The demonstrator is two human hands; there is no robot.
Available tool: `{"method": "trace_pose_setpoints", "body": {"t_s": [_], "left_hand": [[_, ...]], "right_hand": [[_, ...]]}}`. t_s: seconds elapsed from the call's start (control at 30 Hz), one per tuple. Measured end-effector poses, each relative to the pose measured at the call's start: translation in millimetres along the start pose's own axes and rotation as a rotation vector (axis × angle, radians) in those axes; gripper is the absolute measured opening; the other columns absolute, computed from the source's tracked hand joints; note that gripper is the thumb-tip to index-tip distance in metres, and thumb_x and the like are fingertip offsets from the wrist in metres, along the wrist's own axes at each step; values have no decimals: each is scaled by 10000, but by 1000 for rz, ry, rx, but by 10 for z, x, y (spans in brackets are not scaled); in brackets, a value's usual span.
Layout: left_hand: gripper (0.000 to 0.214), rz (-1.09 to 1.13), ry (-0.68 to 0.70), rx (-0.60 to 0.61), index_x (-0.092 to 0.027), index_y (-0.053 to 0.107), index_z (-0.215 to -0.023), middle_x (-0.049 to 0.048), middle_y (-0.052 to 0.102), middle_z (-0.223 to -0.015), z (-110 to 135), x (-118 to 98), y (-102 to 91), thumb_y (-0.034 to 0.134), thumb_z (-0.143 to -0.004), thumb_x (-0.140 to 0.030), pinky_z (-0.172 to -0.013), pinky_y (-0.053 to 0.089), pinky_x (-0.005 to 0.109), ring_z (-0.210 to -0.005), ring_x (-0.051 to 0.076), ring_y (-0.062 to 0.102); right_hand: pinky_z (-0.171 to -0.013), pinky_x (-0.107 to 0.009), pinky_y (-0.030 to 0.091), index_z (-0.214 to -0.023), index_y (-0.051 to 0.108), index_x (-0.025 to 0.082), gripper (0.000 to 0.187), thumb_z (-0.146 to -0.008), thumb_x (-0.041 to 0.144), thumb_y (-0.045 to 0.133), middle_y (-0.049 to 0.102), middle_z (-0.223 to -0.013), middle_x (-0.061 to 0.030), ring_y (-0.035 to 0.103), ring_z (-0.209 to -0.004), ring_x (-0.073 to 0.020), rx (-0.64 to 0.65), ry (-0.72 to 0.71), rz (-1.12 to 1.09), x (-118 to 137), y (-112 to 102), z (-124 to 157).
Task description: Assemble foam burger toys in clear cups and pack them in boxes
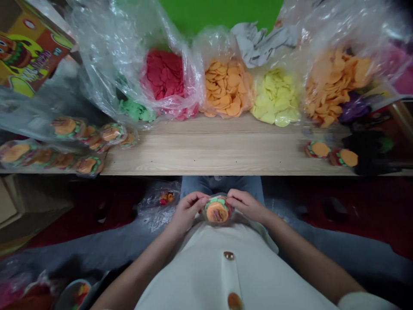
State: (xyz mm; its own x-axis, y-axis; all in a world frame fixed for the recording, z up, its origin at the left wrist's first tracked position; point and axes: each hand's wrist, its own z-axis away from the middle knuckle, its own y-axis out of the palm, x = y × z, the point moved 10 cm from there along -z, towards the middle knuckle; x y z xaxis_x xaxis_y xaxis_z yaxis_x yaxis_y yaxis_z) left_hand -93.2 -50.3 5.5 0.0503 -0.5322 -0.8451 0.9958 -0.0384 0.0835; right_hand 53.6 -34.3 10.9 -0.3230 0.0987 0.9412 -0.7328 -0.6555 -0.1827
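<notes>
Close to my body, below the table edge, both hands hold a small burger-shaped stack (217, 210) of coloured discs in clear wrap. My left hand (185, 212) pinches its left side with closed fingers. My right hand (247, 205) pinches its right side the same way. The stack shows an orange top with green and red layers under it.
A wooden table (219, 153) carries clear bags of discs: red (164, 77), orange (226, 88), yellow (275, 99), orange (335, 84) and green (137, 110). Wrapped burger stacks (80, 146) lie at the left, two unwrapped ones (332, 153) at the right. A printed box (27, 47) stands far left.
</notes>
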Motion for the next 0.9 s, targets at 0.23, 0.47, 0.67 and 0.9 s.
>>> {"method": "trace_pose_setpoints", "body": {"t_s": [0.23,0.47,0.67,0.9], "left_hand": [[282,316,-101,-85,-133,636,-818,15,578,-738,-293,119,125,693,-671,-366,-547,390,182,-587,74,480],[246,268,82,-45,-148,596,-788,-23,526,-653,-545,-339,520,647,-721,-380,-545,363,177,-565,66,439],[216,1,151,55,-159,625,-815,-1,562,-695,-597,-566,513,604,-760,-367,-560,363,191,-598,85,447],[239,-304,31,363,-136,641,-836,33,617,-777,-353,-291,590,562,-788,-357,-596,376,213,-648,105,482]], "right_hand": [[-646,-265,406,-811,411,214,255,-900,443,343,514,-682,25,505,-653,-124,-265,46,-277,-252,-209,61],[-567,-240,371,-765,393,224,291,-870,495,372,384,-635,42,405,-581,-112,-544,20,-364,-229,-762,58],[-653,-268,397,-769,424,204,259,-897,420,360,511,-718,10,495,-683,-127,-177,-40,-250,-6,-711,119],[-561,-223,304,-749,433,190,229,-893,362,389,454,-686,35,394,-619,-95,-46,-38,151,76,-438,96]]}}
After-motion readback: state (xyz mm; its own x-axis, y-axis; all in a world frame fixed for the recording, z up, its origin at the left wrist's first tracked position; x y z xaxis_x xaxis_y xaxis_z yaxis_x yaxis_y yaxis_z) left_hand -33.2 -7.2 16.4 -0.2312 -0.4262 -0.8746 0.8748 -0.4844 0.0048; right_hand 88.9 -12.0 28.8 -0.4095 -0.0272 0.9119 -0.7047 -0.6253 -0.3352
